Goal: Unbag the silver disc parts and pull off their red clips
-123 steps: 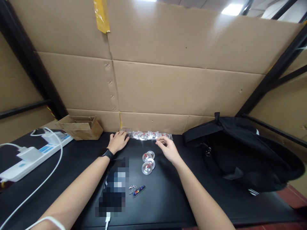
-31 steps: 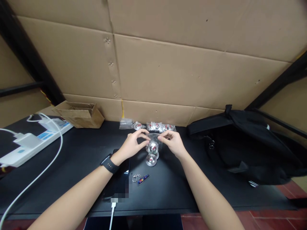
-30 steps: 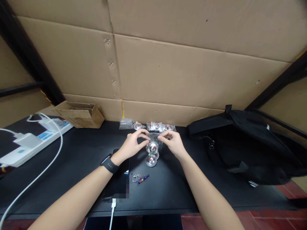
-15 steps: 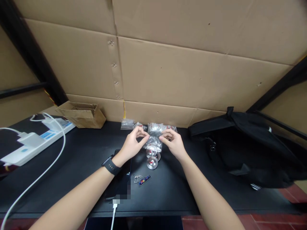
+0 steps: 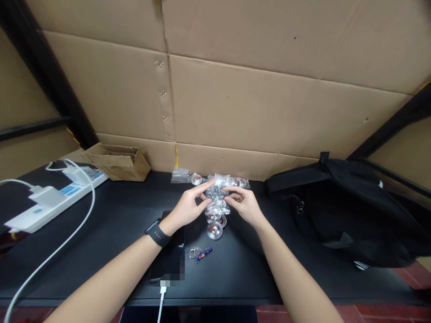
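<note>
Blue keychain (image 5: pixel 204 255) sits nearest us, then some loose silver discs (image 5: pixel 214 230), with a clear bag (image 5: pixel 218 192) overlapping one. Our left hand (image 5: pixel 188 206) and right hand (image 5: pixel 248 206) curve at its sides; honestly, we can't tell if either's pinching. Wrapped discs (image 5: pixel 239 181) line up by the cardboard wall (image 5: pixel 249 116).

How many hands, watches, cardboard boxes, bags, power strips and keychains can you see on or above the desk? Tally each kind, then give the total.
Hands, left hand and right hand: 2
Watch: 1
Cardboard box: 1
Bag: 1
Power strip: 1
Keychain: 1
Total: 7
</note>
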A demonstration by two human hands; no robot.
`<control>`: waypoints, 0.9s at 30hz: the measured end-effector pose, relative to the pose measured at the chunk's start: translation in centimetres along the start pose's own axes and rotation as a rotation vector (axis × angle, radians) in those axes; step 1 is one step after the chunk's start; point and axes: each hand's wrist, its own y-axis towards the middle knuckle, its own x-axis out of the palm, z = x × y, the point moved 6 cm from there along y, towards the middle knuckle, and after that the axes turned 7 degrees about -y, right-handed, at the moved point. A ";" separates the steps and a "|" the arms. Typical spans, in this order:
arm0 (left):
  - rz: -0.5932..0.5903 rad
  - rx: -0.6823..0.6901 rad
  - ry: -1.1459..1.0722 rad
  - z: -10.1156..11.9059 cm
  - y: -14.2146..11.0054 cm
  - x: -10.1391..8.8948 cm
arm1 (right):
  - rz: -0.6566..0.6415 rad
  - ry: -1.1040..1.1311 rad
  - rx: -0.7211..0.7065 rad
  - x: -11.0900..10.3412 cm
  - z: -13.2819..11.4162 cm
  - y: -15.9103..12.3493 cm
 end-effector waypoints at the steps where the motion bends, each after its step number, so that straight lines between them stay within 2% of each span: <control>1: -0.001 0.015 0.018 0.1 0.0 0.0 | 0.002 -0.004 0.021 -0.1 0.2 0.0; 3: 0.038 0.045 0.142 0.5 0.0 -0.4 | 0.018 -0.005 0.050 -0.3 0.6 0.1; 6: 0.119 0.102 0.462 1.8 -0.2 -0.9 | 0.045 -0.020 0.065 -0.4 1.0 0.2; 8: 0.057 0.149 0.598 2.8 -0.3 -0.4 | 0.063 -0.032 0.068 -0.3 1.2 0.3; 11: -0.112 0.226 0.664 3.6 -0.7 0.9 | 0.070 -0.021 0.072 -0.1 1.3 0.3; 13: -0.159 0.272 0.693 3.8 -0.9 1.5 | 0.062 -0.001 0.073 0.3 1.3 0.2; 16: -0.165 0.310 0.743 3.3 -0.9 1.9 | 0.045 0.032 0.069 0.8 1.0 0.0; 22: -0.164 0.343 0.808 2.5 -0.8 1.4 | 0.005 0.063 0.078 1.9 0.5 -0.3; 27: -0.161 0.304 0.854 2.0 -0.5 0.8 | 0.037 0.046 0.072 1.8 0.5 -0.2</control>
